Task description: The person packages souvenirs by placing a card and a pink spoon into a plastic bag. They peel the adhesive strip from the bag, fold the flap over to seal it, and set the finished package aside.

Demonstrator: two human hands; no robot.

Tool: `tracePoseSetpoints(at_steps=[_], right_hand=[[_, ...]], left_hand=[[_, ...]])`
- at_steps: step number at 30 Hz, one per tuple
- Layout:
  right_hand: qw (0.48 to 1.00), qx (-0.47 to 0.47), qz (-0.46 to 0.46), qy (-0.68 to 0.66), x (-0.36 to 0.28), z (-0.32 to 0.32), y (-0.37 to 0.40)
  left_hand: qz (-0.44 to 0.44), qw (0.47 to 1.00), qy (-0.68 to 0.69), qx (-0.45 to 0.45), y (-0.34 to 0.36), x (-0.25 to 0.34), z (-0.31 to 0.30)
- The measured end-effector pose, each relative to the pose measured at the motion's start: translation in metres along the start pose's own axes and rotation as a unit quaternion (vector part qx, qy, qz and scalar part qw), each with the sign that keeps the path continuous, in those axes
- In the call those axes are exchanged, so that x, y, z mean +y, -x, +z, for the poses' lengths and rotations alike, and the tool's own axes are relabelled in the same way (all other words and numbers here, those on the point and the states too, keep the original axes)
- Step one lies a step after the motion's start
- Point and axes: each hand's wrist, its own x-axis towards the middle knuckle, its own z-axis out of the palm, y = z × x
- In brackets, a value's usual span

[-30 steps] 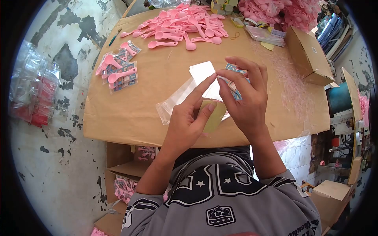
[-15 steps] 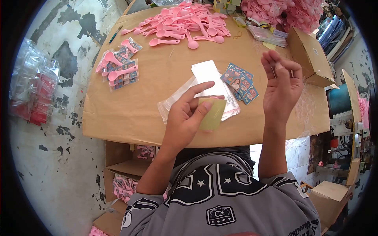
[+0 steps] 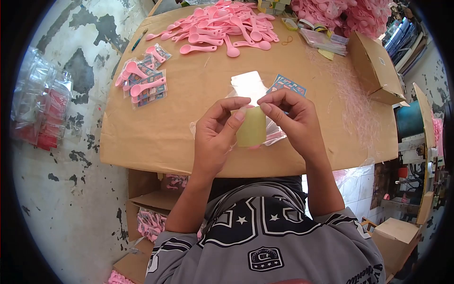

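Note:
My left hand pinches the left upper edge of a yellow-green card. A bit of pink shows at the card's lower edge. My right hand has its thumb and fingertips closed at the card's upper right corner. Both hands are over a stack of clear plastic bags with a white sheet on top. Blue printed cards lie just beyond my right hand, partly hidden by it. To the left are several packed pink spoons with printed cards.
A large heap of pink spoons covers the far part of the brown table. A pen lies at the far left edge. An open cardboard box and plastic packs stand at the right.
My right hand has come down and left from above the table's right side to the card. The card has turned more upright, and my left hand has shifted slightly.

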Motion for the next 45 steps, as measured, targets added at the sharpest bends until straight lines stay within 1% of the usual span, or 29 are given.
tracePoseSetpoints(at_steps=[5,7,10,14,17,20,22,23,25,26,28,29,32,33,35,36,38,39,40,42,43,45], right_hand=[[0.999,-0.005,0.026,-0.032,-0.011,-0.007,0.001],[0.998,-0.01,0.024,-0.058,-0.014,-0.008,0.003],[0.997,-0.037,-0.029,-0.061,-0.01,-0.013,0.003],[0.995,-0.062,-0.054,-0.049,-0.011,-0.019,0.003],[0.996,-0.071,-0.046,-0.039,-0.017,-0.021,0.004],[0.997,-0.063,-0.028,-0.039,-0.02,-0.018,0.005],[0.997,-0.049,-0.006,-0.052,-0.016,-0.01,0.004],[0.997,-0.036,-0.011,-0.065,-0.016,-0.007,0.004],[0.996,-0.012,-0.024,-0.09,-0.017,-0.003,0.001],[0.996,-0.015,-0.016,-0.082,-0.019,-0.003,0.001],[0.997,-0.024,-0.001,-0.07,-0.023,-0.004,0.002],[0.997,-0.021,-0.012,-0.069,-0.022,-0.004,0.002],[0.997,-0.024,-0.046,-0.063,-0.02,-0.004,0.002],[0.997,-0.01,-0.055,-0.054,-0.023,-0.003,0.004],[0.996,0.022,-0.077,-0.033,-0.026,-0.001,0.005],[0.994,0.056,-0.084,-0.043,-0.026,-0.004,0.004],[0.989,0.105,-0.108,-0.005,-0.025,-0.021,0.001],[0.984,0.13,-0.12,0.015,-0.026,-0.027,-0.001],[0.982,0.148,-0.114,0.037,-0.028,-0.029,-0.001],[0.973,0.16,-0.095,0.137,-0.021,-0.041,-0.003],[0.964,0.167,-0.085,0.188,-0.019,-0.047,-0.003],[0.921,0.142,-0.053,0.358,-0.021,-0.045,0.0]], left_hand=[[-0.017,0.999,-0.038,0.023,0.001,0.01,0.002],[-0.003,0.999,-0.041,0.013,0.001,0.01,0.001],[0.025,0.998,-0.064,-0.014,0.002,0.007,-0.008],[0.08,0.993,-0.066,-0.059,0.001,0.005,-0.015],[0.075,0.996,0.005,-0.048,-0.001,0.006,-0.014],[0.025,0.998,0.044,-0.025,0.002,0.014,-0.009],[0.038,0.998,-0.044,-0.033,0.002,0.012,-0.011],[0.043,0.995,-0.087,-0.036,0.002,0.011,-0.012],[0.016,0.998,-0.051,-0.024,0.003,0.017,-0.007],[0.004,0.999,-0.033,-0.017,0.003,0.019,-0.004],[0.008,1.0,-0.025,-0.015,0.003,0.02,-0.002],[0.012,1.0,-0.023,-0.011,0.004,0.021,-0.003],[-0.019,0.999,-0.014,-0.048,0.008,0.031,0.001],[-0.009,0.996,-0.07,-0.059,0.01,0.032,-0.004],[0.009,0.98,-0.18,-0.085,0.009,0.035,-0.014],[0.066,0.974,-0.21,-0.045,0.007,0.037,-0.016],[0.176,0.935,-0.305,0.046,-0.001,0.052,-0.031],[0.268,0.881,-0.377,0.1,-0.008,0.056,-0.044],[0.315,0.832,-0.441,0.121,-0.015,0.066,-0.059],[0.238,0.814,-0.497,0.182,-0.019,0.088,-0.067],[0.227,0.8,-0.528,0.175,-0.019,0.088,-0.073],[0.204,0.767,-0.587,0.159,-0.02,0.079,-0.084]])
